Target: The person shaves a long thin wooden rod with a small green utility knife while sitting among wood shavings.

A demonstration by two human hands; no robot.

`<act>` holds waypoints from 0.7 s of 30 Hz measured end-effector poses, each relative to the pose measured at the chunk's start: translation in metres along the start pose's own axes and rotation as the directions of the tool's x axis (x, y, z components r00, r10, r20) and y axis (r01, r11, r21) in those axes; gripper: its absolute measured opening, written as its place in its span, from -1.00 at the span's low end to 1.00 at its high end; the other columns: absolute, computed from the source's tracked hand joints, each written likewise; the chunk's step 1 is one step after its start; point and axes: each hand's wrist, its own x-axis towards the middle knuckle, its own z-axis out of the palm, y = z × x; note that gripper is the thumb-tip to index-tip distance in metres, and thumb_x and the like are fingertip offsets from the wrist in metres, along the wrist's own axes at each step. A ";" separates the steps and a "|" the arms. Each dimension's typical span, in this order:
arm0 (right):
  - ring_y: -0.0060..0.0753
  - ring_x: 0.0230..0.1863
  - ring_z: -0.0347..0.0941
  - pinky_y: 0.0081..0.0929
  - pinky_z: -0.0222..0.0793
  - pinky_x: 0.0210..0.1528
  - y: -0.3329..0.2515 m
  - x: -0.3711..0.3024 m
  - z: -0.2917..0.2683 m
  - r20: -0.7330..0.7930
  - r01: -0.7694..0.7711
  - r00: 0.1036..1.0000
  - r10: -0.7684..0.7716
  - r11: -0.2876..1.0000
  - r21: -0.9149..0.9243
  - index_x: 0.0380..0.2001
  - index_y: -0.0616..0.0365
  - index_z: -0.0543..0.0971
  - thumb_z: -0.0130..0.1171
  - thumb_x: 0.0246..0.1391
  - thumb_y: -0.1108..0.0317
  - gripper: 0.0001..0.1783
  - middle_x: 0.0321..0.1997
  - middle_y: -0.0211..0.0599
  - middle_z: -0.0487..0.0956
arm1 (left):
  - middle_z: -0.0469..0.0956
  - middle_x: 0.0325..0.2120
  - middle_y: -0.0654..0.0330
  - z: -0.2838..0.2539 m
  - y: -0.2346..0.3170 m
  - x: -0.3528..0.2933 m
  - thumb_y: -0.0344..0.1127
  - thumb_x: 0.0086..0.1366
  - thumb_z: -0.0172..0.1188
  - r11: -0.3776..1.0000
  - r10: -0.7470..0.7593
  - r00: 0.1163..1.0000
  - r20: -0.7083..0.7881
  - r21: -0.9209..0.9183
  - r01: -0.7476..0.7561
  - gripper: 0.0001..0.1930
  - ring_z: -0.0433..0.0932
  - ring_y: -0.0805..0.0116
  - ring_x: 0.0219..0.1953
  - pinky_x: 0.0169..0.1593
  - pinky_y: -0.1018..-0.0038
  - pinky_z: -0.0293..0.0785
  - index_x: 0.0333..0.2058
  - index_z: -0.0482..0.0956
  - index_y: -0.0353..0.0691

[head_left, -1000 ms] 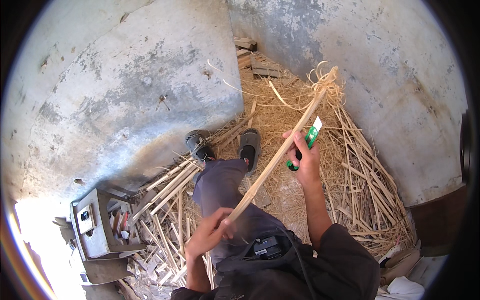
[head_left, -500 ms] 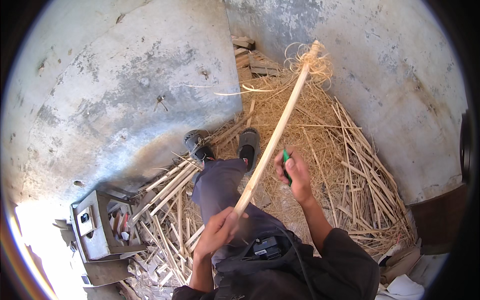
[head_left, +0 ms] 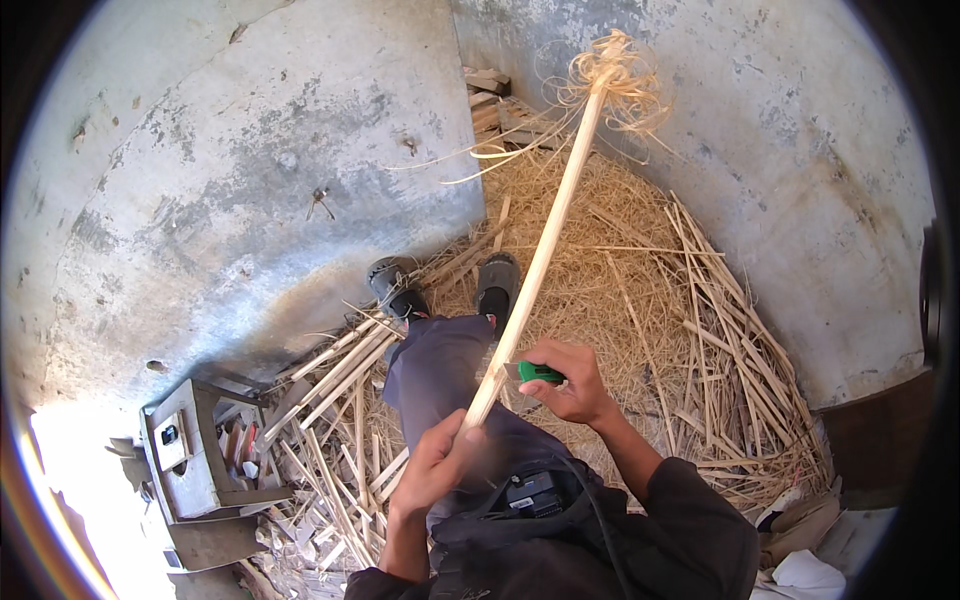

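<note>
My left hand (head_left: 432,461) is closed around the lower end of a long pale wooden stick (head_left: 549,238), which slants up and away to the right over my legs. Thin curled shavings (head_left: 622,85) cluster at its far end, with a few long strands trailing left. In my right hand (head_left: 572,384) is a green-handled utility knife (head_left: 540,372). Its short blade meets the stick's right side, a little above my left hand.
Shavings (head_left: 580,270) cover the floor ahead. Loose wooden strips (head_left: 735,370) lean along the right wall, and more strips (head_left: 330,375) lie at left. A worn wooden stool-like frame (head_left: 205,450) lies at lower left. Stained walls (head_left: 300,150) meet in a corner ahead.
My right hand has moved down and left, bringing the knife from beside the stick to its edge. The stick's far end has shifted up and slightly left.
</note>
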 end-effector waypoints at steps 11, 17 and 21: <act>-0.33 -0.51 0.63 -0.38 0.48 -0.47 -0.008 0.011 -0.003 -0.045 0.126 0.990 -0.137 0.972 -0.197 -0.07 0.06 0.81 0.53 0.19 0.11 -0.66 -0.42 -0.38 0.68 | 0.30 -0.61 0.15 0.004 -0.003 -0.010 -0.28 0.66 0.08 0.940 0.134 0.984 -0.117 0.328 -0.089 -0.79 0.23 0.49 -0.51 -0.43 0.32 0.21 -0.16 0.48 -0.33; -0.34 -0.54 0.60 -0.37 0.46 -0.50 -0.017 0.013 -0.003 -0.038 0.100 0.993 -0.112 0.966 -0.239 -0.05 0.01 0.82 0.54 0.17 0.10 -0.65 -0.43 -0.40 0.68 | 0.41 -0.62 -0.11 0.008 0.002 -0.012 -0.25 0.66 0.02 0.892 0.146 0.976 -0.161 0.448 -0.060 -0.76 0.39 -0.06 -0.60 -0.43 0.16 0.26 -0.10 0.50 -0.35; -0.34 -0.53 0.61 -0.36 0.46 -0.49 -0.017 0.014 -0.003 -0.029 0.102 0.993 -0.114 0.955 -0.277 -0.03 0.01 0.82 0.54 0.17 0.10 -0.64 -0.43 -0.40 0.69 | 0.45 -0.62 -0.18 0.009 0.002 -0.013 -0.27 0.66 0.02 0.838 0.212 0.963 -0.168 0.537 -0.091 -0.76 0.47 -0.29 -0.55 -0.43 0.09 0.27 -0.06 0.51 -0.37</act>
